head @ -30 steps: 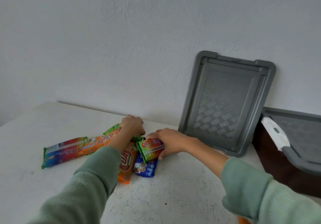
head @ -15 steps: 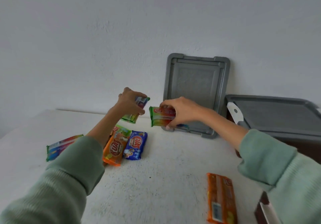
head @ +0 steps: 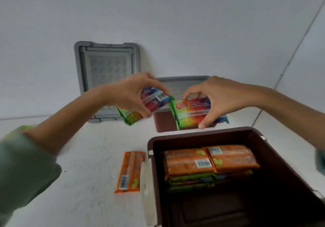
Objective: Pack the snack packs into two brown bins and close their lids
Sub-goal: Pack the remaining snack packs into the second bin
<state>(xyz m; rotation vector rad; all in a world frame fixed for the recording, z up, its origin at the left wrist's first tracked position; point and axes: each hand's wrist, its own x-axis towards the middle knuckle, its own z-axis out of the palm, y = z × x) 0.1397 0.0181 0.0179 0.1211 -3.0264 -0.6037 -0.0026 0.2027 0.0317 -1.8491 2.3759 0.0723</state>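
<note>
My left hand (head: 131, 95) grips a green-and-red snack pack (head: 154, 101) in the air. My right hand (head: 213, 98) grips another green-edged snack pack (head: 189, 111) beside it, and the two packs nearly touch. Both hang above the table, just beyond the far rim of an open brown bin (head: 281, 156) at the lower right. Inside that bin lie stacked orange packs (head: 207, 161) over green ones. A second brown bin (head: 162, 122) with a grey lid (head: 175, 82) on it stands behind my hands. One orange pack (head: 130, 171) lies on the table left of the open bin.
A loose grey lid (head: 105, 64) leans upright against the white wall. A white latch (head: 146, 188) sticks out from the open bin's left side. The white table (head: 79, 165) stretches to the left.
Both hands lifted a pack each off the table and carried them right, toward the open bin. My view swung right and down, bringing the open bin into sight.
</note>
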